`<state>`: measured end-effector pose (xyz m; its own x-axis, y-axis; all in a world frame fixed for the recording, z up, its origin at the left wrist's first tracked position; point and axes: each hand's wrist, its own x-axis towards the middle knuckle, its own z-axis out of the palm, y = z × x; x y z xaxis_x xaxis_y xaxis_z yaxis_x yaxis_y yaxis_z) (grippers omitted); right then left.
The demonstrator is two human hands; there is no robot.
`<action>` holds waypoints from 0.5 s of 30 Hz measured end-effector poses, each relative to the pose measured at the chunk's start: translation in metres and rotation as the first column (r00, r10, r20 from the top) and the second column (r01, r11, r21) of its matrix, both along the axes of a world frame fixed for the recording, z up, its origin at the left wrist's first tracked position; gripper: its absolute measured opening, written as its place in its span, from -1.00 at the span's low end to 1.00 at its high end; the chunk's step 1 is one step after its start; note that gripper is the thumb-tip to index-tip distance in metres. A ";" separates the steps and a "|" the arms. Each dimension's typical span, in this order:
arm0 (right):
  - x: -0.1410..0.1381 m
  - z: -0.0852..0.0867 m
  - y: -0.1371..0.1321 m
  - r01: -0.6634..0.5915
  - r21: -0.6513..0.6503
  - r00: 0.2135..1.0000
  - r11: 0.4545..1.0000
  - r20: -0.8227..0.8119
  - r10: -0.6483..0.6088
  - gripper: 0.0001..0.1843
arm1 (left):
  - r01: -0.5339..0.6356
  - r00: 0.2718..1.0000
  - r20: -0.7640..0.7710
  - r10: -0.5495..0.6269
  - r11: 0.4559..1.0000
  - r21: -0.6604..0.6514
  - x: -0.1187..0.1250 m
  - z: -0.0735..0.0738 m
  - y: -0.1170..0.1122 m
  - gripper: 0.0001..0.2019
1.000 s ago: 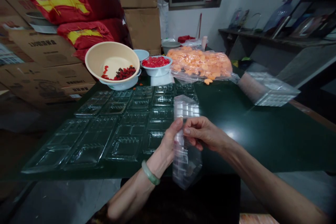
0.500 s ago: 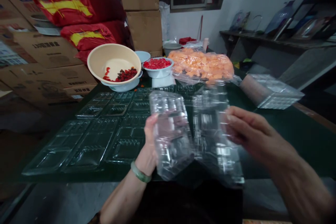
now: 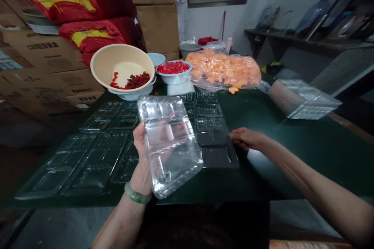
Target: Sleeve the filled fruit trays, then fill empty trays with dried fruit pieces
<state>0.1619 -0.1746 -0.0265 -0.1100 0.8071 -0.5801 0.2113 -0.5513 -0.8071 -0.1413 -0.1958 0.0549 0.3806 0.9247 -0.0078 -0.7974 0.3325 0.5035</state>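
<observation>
My left hand (image 3: 141, 163) grips a stack of clear plastic compartment trays (image 3: 168, 144), held tilted above the dark green table (image 3: 292, 155). My right hand (image 3: 247, 139) rests on the table with its fingertips on the right edge of a single clear tray (image 3: 214, 140) that lies flat at the end of the rows. Several more clear trays (image 3: 96, 155) lie side by side over the left half of the table.
At the back stand a beige bowl (image 3: 122, 66) with red and dark pieces, a white bowl of red pieces (image 3: 174, 72) and a bag of orange pieces (image 3: 223, 70). A wrapped pack of clear trays (image 3: 302, 97) lies at the right. Cartons and red sacks are stacked behind.
One tray came off the stack in my right hand and now lies flat on the table at the right of the rows. My left hand moved left with the stack.
</observation>
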 end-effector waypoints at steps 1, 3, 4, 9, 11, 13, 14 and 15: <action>-0.001 0.001 0.001 -0.002 -0.008 1.000 1.000 0.011 0.002 -0.71 | 0.028 1.000 0.006 -0.028 1.000 0.008 0.002 -0.001 0.001 -0.50; -0.001 0.000 0.002 0.000 -0.020 1.000 1.000 0.023 0.000 -0.74 | 0.081 0.997 -0.002 -0.081 0.996 0.036 0.004 -0.005 0.004 -0.46; -0.001 -0.001 0.001 0.003 -0.022 1.000 1.000 0.019 -0.003 -0.74 | 0.100 0.995 -0.013 -0.100 0.993 0.055 0.004 -0.006 0.005 -0.43; 0.002 0.001 -0.011 0.067 0.099 0.993 0.993 -0.105 -0.057 -0.70 | 0.110 0.992 -0.074 -0.102 0.988 0.110 0.001 -0.011 0.008 -0.32; 0.007 0.009 -0.019 0.132 0.193 0.979 0.972 -0.178 -0.097 -0.70 | 0.131 0.987 -0.103 -0.120 0.985 0.111 0.000 -0.006 0.009 -0.29; 0.016 0.021 -0.029 0.221 0.270 0.953 0.937 -0.263 -0.150 -0.68 | 0.156 0.981 -0.131 -0.140 0.980 0.126 0.003 0.002 0.012 -0.26; 0.022 0.028 -0.036 0.268 0.293 0.937 0.918 -0.302 -0.177 -0.68 | 0.166 0.979 -0.145 -0.146 0.977 0.133 0.008 0.008 0.013 -0.27; 0.029 0.035 -0.044 0.316 0.314 0.919 0.895 -0.337 -0.206 -0.67 | 0.174 0.975 -0.160 -0.152 0.975 0.135 0.014 0.014 0.014 -0.29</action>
<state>0.1906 -0.2185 0.0088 0.0167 0.9744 -0.2240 -0.1712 -0.2180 -0.9608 -0.1273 -0.1813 0.0687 0.5312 0.8454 0.0563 -0.6518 0.3653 0.6647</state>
